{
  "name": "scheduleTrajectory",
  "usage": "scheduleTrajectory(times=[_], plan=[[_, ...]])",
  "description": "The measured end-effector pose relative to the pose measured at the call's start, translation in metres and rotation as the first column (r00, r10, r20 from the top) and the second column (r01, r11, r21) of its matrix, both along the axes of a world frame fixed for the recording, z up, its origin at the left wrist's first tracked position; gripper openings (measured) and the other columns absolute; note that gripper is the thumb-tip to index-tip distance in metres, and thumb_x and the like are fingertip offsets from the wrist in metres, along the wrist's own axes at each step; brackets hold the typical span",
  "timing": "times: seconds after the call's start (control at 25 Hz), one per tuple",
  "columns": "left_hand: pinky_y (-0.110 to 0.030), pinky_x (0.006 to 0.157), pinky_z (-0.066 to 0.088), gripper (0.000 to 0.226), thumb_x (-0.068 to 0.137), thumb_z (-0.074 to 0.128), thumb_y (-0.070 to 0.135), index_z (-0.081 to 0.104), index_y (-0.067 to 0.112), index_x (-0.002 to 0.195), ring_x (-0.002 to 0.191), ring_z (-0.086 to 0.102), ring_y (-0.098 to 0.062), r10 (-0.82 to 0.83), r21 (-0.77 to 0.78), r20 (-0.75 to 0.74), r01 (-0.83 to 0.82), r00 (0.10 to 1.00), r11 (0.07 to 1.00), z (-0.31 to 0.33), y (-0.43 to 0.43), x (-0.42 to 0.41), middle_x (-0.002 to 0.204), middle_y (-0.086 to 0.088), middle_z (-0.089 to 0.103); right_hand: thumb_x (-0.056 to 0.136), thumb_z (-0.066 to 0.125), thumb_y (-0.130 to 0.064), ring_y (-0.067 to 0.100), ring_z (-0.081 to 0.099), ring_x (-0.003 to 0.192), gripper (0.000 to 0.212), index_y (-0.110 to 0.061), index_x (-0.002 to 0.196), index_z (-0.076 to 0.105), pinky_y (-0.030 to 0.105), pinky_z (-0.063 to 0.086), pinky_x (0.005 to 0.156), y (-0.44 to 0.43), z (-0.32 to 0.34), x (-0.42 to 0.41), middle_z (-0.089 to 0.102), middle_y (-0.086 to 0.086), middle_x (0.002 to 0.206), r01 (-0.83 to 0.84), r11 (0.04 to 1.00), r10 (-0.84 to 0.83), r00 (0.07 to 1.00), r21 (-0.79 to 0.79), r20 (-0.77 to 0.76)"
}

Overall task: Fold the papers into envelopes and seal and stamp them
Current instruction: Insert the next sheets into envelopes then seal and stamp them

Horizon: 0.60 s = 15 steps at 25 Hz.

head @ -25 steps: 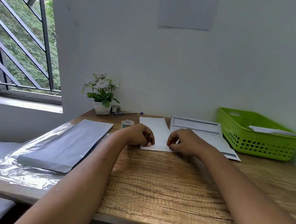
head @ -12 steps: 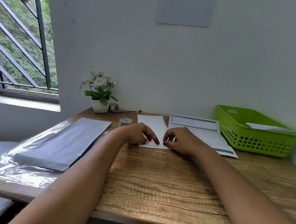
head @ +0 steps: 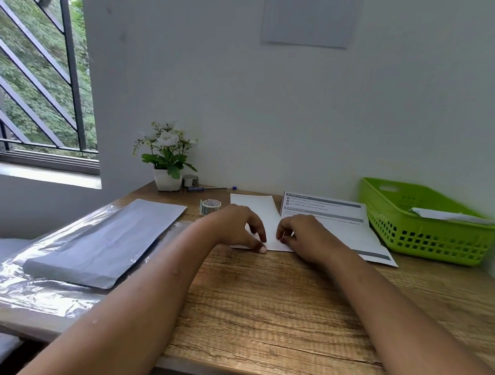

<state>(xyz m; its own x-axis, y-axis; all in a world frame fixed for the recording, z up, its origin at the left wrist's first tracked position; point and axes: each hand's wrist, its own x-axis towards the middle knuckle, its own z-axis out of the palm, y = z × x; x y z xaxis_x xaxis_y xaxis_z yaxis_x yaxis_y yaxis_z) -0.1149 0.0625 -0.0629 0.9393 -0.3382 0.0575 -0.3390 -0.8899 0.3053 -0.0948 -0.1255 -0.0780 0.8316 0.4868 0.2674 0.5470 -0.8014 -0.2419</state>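
Note:
A white paper (head: 255,207) lies flat on the wooden table (head: 276,306), far centre. My left hand (head: 233,227) rests on its left part, one fingertip pressing the near edge and the others curled on the sheet. My right hand (head: 307,235) sits on its right part with fingers curled, pinching the paper near the middle. The hands hide most of the sheet's near half. A roll of patterned tape (head: 210,206) stands just left of the paper. A folded white paper (head: 449,215) lies in the green basket (head: 441,244) at the right.
A printed instruction sheet (head: 337,223) lies right of the paper, partly under my right hand. A grey paper stack in clear plastic (head: 104,244) covers the table's left side. A potted plant (head: 167,158), a small round tin (head: 190,180) and a pen (head: 208,188) stand by the wall.
Both hands have slid toward each other along the paper's near edge. My left forefinger now presses the edge close to my right hand.

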Motion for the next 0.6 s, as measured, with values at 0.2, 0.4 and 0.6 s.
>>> scheduleTrajectory(times=[0.2, 0.4, 0.6], plan=[[-0.036, 0.088, 0.049, 0.033, 0.085, 0.058, 0.042, 0.065, 0.027, 0.113, 0.106, 0.056, -0.015, -0.162, 0.326, 0.295, 0.06, 0.942, 0.943, 0.001, -0.023, -0.012, 0.112, 0.004, 0.065, 0.089, 0.059, -0.008, 0.011, 0.055, 0.084, 0.015, -0.018, 0.094, 0.069, 0.016, 0.039, 0.069, -0.001, 0.001, -0.002, 0.066, 0.002, 0.105, -0.008, 1.0, 0.008, 1.0, 0.03, -0.004], [-0.038, 0.081, 0.05, 0.028, 0.086, 0.05, 0.026, 0.063, 0.016, 0.109, 0.092, 0.063, -0.023, -0.254, 0.424, 0.331, 0.097, 0.909, 0.901, -0.003, -0.034, -0.013, 0.099, -0.005, 0.069, 0.085, 0.064, -0.007, 0.011, 0.06, 0.089, 0.016, -0.021, 0.09, 0.069, 0.026, 0.051, 0.083, -0.01, 0.008, -0.002, 0.066, -0.003, 0.095, -0.024, 0.996, 0.031, 0.996, 0.091, -0.081], [-0.027, 0.071, 0.043, 0.022, 0.085, 0.053, 0.023, 0.069, 0.019, 0.099, 0.091, 0.061, -0.018, -0.174, 0.267, 0.34, 0.082, 0.924, 0.96, -0.007, -0.027, -0.011, 0.096, 0.001, 0.07, 0.078, 0.075, -0.017, 0.007, 0.064, 0.085, 0.007, -0.018, 0.084, 0.072, 0.022, 0.053, 0.076, -0.017, 0.016, -0.002, 0.069, -0.005, 0.09, -0.014, 0.994, 0.038, 0.973, 0.109, -0.227]])
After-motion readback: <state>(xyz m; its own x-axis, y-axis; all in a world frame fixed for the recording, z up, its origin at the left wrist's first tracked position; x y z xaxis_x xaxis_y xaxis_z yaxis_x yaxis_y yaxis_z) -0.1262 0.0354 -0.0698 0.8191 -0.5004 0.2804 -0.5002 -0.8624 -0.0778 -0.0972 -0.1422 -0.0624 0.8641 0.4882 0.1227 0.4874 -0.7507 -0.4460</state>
